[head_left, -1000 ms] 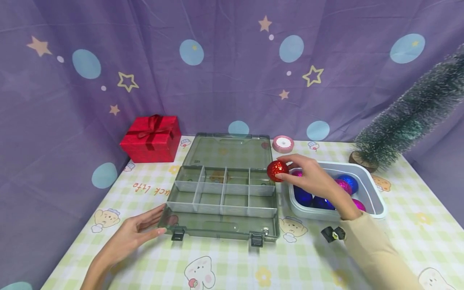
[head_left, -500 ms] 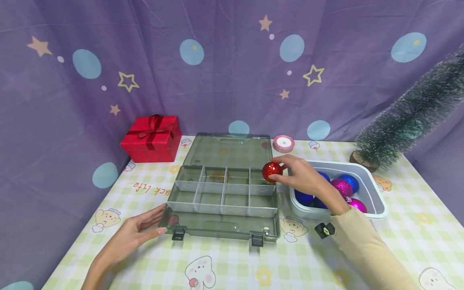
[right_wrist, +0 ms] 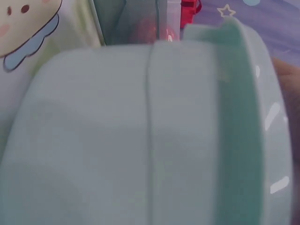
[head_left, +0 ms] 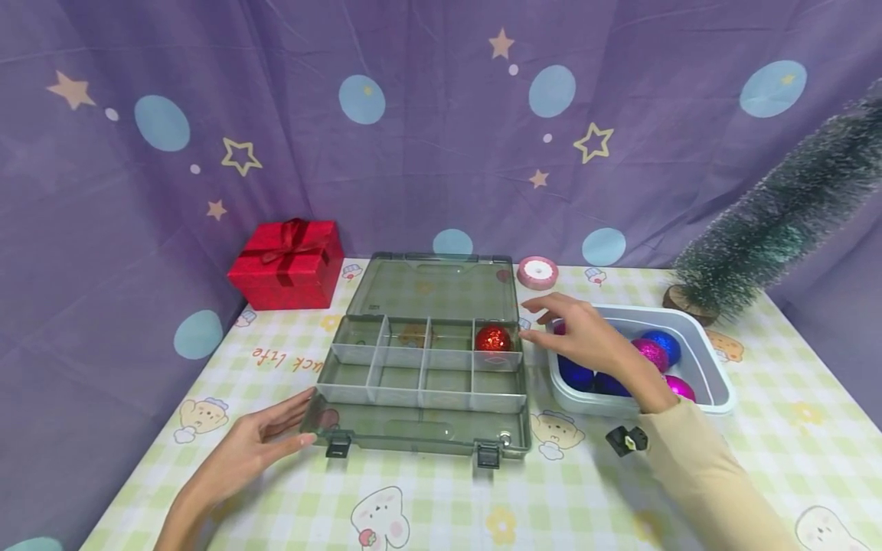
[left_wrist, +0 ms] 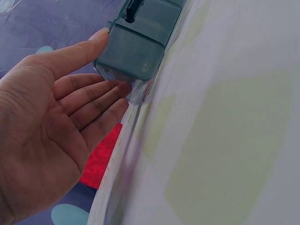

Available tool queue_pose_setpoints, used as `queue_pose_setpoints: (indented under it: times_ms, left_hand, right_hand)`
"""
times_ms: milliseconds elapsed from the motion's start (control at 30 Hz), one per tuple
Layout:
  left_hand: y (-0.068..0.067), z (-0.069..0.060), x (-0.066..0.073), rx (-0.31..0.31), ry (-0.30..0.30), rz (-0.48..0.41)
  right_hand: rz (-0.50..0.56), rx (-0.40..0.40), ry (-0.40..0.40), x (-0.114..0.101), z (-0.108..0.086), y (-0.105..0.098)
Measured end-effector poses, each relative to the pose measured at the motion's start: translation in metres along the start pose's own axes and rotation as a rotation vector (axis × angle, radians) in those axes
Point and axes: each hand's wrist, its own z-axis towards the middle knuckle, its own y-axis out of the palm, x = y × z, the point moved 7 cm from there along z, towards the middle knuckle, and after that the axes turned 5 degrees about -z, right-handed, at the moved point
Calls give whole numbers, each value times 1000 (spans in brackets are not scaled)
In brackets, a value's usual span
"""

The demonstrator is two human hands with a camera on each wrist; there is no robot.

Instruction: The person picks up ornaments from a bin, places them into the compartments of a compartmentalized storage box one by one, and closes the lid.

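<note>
A glittery red bauble (head_left: 494,339) lies in the back right compartment of the open, smoky clear divided box (head_left: 420,421). My right hand (head_left: 586,333) is apart from it, just right of the box, thumb and fingers spread with nothing between them. In the right wrist view, the pale storage tub's wall (right_wrist: 93,140) hides most of that hand. At the box's front left corner, my left hand (head_left: 258,444) rests its thumb and straight fingers against the edge. The left wrist view shows this left hand (left_wrist: 51,122) with palm exposed beside the box (left_wrist: 136,51).
Right of the box, a pale tub (head_left: 720,386) holds several blue and pink baubles (head_left: 651,353). Behind stand a red gift box (head_left: 289,268), a pink ribbon spool (head_left: 537,273) and a small frosted tree (head_left: 772,229). A purple curtain (head_left: 441,176) backs the table.
The red bauble has moved left and down into the back right compartment. My right hand has let go of it and drawn back slightly rightward. My left hand has stayed in place.
</note>
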Motion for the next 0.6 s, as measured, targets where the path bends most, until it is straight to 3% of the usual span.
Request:
queue_pose_setpoints:
  times_ms: [367,600]
  left_hand:
    - [0,0,0,-1,6,2]
    - [0,0,0,-1,16,-4]
  right_hand:
    - [-24,68,-2,14,-26,-26]
    - [-46,90,66,24,-45,-37]
